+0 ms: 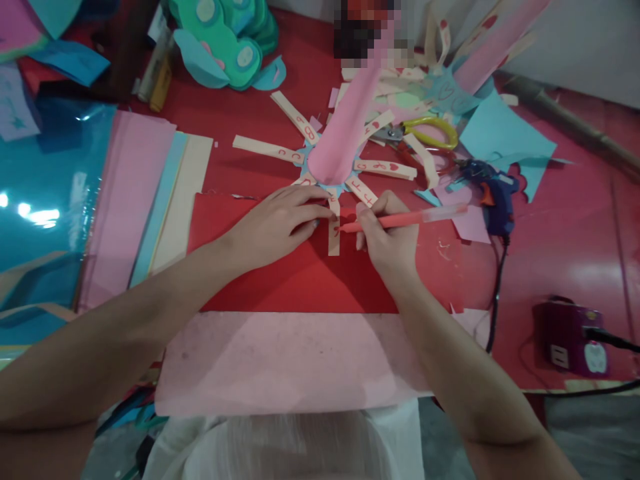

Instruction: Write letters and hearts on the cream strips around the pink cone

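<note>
A pink paper cone (343, 137) stands on a light blue base, ringed by cream paper strips with red letters and hearts. My right hand (390, 240) holds a red pen (415, 218), its tip on the cream strip (334, 243) that points toward me. My left hand (285, 223) rests on the red sheet (295, 283) with its fingers spread; the fingertips touch the upper part of that strip. Under the red sheet lies a pale pink sheet (290, 363).
Yellow-handled scissors (433, 132), a blue glue gun (497, 197) and a light blue sheet (505, 137) lie at right, near a purple power box (575, 337). Coloured sheets (125, 200) are stacked left. Green cutouts (233, 47) sit at the back.
</note>
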The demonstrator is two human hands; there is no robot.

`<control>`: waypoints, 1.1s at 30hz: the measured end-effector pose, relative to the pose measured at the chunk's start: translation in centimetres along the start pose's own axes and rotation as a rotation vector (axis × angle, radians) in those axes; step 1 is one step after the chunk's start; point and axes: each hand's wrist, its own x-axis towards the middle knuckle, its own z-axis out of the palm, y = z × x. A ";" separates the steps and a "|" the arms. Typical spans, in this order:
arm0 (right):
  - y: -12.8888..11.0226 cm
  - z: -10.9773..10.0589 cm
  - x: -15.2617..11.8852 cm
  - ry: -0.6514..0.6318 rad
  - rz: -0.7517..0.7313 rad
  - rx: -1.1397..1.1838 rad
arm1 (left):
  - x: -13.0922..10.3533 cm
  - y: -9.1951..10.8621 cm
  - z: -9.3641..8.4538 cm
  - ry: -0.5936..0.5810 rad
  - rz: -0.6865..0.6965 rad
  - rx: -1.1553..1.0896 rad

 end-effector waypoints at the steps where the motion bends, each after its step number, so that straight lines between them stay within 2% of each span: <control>1: 0.0 0.0 0.0 -0.002 0.000 -0.004 | 0.0 0.0 0.0 0.005 0.004 0.005; 33: 0.3 0.2 0.1 -0.061 0.020 0.053 | -0.1 -0.1 0.2 0.017 0.009 0.014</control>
